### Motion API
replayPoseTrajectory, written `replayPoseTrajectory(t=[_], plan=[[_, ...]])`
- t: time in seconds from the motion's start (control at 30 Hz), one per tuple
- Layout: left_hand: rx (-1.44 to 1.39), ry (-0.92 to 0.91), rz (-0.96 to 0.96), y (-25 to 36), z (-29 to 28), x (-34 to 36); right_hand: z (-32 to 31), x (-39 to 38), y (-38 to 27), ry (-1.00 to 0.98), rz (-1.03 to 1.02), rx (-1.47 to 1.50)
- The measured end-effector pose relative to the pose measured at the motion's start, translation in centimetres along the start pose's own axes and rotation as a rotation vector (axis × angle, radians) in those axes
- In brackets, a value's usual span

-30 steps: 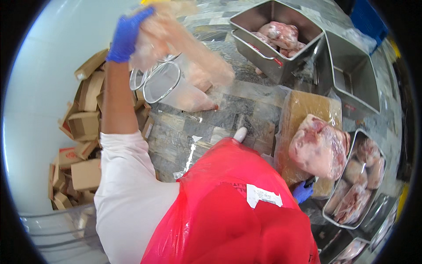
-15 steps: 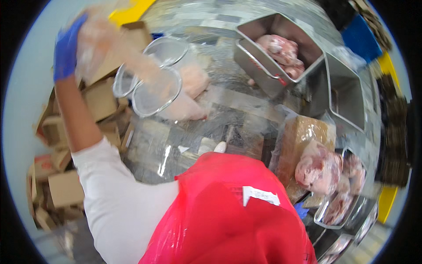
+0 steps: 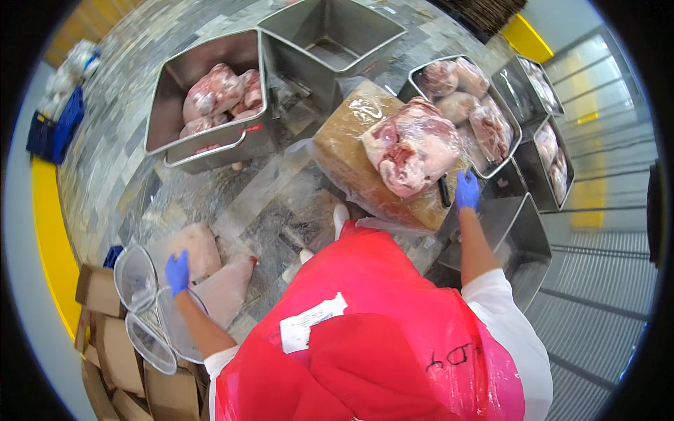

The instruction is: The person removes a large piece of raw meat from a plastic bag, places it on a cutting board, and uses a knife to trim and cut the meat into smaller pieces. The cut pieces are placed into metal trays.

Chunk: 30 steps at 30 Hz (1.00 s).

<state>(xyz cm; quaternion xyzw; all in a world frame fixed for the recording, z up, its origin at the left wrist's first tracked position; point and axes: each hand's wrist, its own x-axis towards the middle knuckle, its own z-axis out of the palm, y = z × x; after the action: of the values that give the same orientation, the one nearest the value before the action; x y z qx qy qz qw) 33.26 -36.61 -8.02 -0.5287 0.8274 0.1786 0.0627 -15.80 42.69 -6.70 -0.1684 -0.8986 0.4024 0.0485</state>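
Note:
My left hand (image 3: pixel 177 270), in a blue glove, hovers over clear bags (image 3: pixel 163 302) held open on round rims at the lower left. Its fingers are slightly bent and apart, with nothing visible in them. Pale pinkish pieces in clear plastic (image 3: pixel 200 252) lie just beyond it. On the right, my gloved right hand (image 3: pixel 467 189) is beside a black-handled knife (image 3: pixel 444 191), its fingers loosely apart; no grip on the knife shows. A large raw piece of meat (image 3: pixel 413 144) rests on a brown block wrapped in clear film (image 3: pixel 351 119), left of that hand.
Metal tubs stand ahead: one holds meat (image 3: pixel 158 130), another (image 3: pixel 393 31) shows a bare bottom. A tray of bagged meat (image 3: pixel 516 144) and more tubs (image 3: pixel 516 252) are at the right. Flattened cardboard boxes (image 3: pixel 119 344) pile up lower left; blue crates (image 3: pixel 60 126) stand far left.
My view has turned rightward. My left hand, earlier raised at upper left with a blurred pinkish bagged thing, is now lower and without it. More of my right hand and arm shows.

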Motion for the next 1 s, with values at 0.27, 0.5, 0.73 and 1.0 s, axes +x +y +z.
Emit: replayPoseTrajectory(t=[0.27,0.5,0.73,1.0], plan=[[-0.390,-0.867,0.785,54.3,6.7,-15.0,6.5,13.5,2.8,-0.073,0.152,0.523],[-0.167,-0.618,1.001,64.7,18.9,-17.7,8.4,14.9,3.8,-0.260,0.573,1.018],[-0.818,-0.895,0.361,61.9,26.2,-12.2,6.8,13.1,1.0,-0.552,0.697,1.399],[-1.136,-1.236,-0.403,62.0,25.9,-14.4,8.7,13.5,3.7,-0.576,0.550,1.251]])
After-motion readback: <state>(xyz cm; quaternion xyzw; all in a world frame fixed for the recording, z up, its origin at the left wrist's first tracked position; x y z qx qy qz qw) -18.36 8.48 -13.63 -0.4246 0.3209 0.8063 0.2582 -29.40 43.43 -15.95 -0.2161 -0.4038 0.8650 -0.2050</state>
